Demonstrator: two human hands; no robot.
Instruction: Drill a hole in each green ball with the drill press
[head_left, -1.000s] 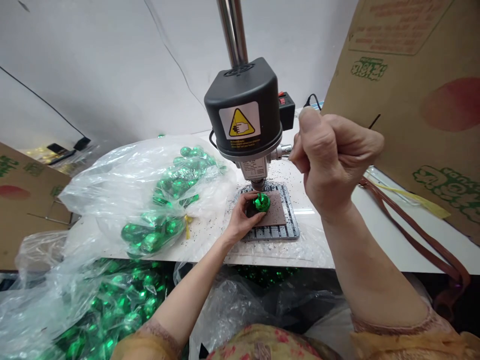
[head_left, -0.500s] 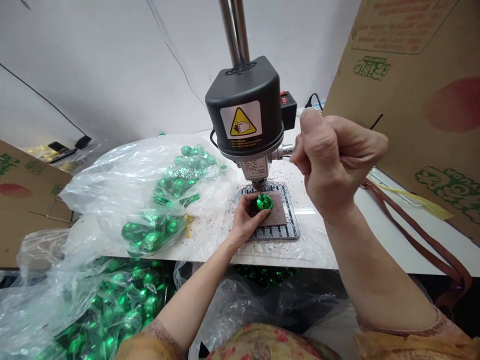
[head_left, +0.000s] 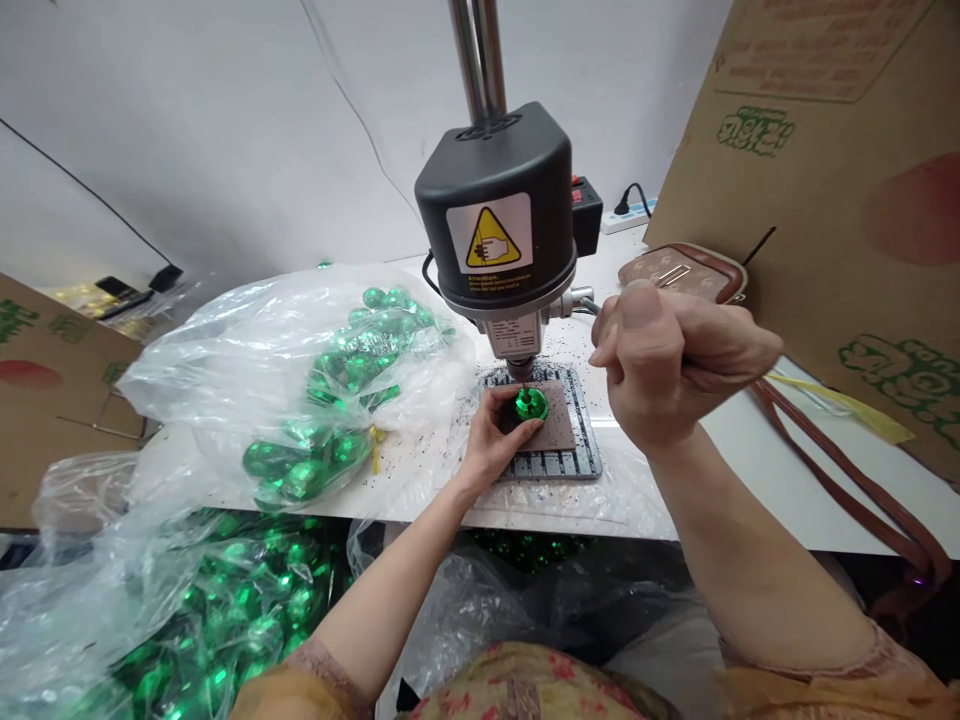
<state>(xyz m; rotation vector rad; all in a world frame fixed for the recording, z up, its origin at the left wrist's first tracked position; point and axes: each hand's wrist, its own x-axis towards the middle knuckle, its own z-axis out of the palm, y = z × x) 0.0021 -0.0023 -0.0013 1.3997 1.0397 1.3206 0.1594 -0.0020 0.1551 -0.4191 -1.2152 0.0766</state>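
Note:
A black-headed bench drill press (head_left: 495, 215) stands in front of me, its bit pointing down at a shiny green faceted piece (head_left: 531, 404). My left hand (head_left: 495, 430) pinches that piece from the left, thumb in front and fingers behind, on a brown board (head_left: 561, 430) over the slotted metal base (head_left: 589, 465). The bit seems to meet the piece's middle. To the right of the drill head, my right hand (head_left: 667, 360) is closed in a fist around the press's feed lever (head_left: 581, 300); most of the lever is hidden by the fingers.
Clear plastic bags (head_left: 225, 340) of green shiny baubles (head_left: 307, 470) lie on the left and below the table edge. Cardboard boxes (head_left: 825, 230) flank both sides. A handbag (head_left: 686, 270) with a brown strap (head_left: 840, 470) sits at right. Dark shavings dot the white table (head_left: 420, 480).
My right fist has come slightly lower and the handbag behind it now shows. The view has shifted a little. My left hand stays on the green piece.

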